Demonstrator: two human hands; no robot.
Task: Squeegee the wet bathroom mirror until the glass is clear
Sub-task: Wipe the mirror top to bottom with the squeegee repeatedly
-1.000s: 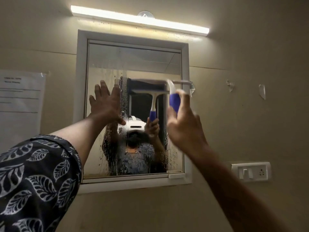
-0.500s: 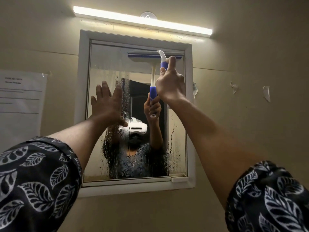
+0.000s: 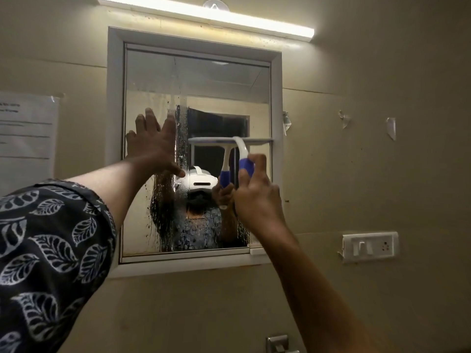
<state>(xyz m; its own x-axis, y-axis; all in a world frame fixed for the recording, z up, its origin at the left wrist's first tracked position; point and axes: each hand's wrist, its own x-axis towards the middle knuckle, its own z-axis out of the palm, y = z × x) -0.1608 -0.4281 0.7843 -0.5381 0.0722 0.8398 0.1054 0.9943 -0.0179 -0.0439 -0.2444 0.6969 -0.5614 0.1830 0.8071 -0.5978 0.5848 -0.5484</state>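
Observation:
The mirror [image 3: 216,80] hangs on the wall in a white frame [image 3: 114,149]. My right hand [image 3: 257,197] grips the blue and white handle of the squeegee [image 3: 244,151]. Its blade lies flat across the right half of the glass at mid height. Above the blade the right strip of glass looks clear. Water drops and streaks cover the middle band and the lower part of the mirror. My left hand [image 3: 153,146] is pressed flat on the left half of the glass, fingers spread.
A tube light [image 3: 204,14] runs above the mirror. A paper notice [image 3: 25,128] is taped to the wall at left. A white switch plate [image 3: 369,247] sits at right, with tape scraps above it. A metal fitting [image 3: 279,343] shows at the bottom edge.
My right hand lifted the squeegee to the mirror's top, then drew it down the right side to mid height. My left hand has stayed flat on the glass.

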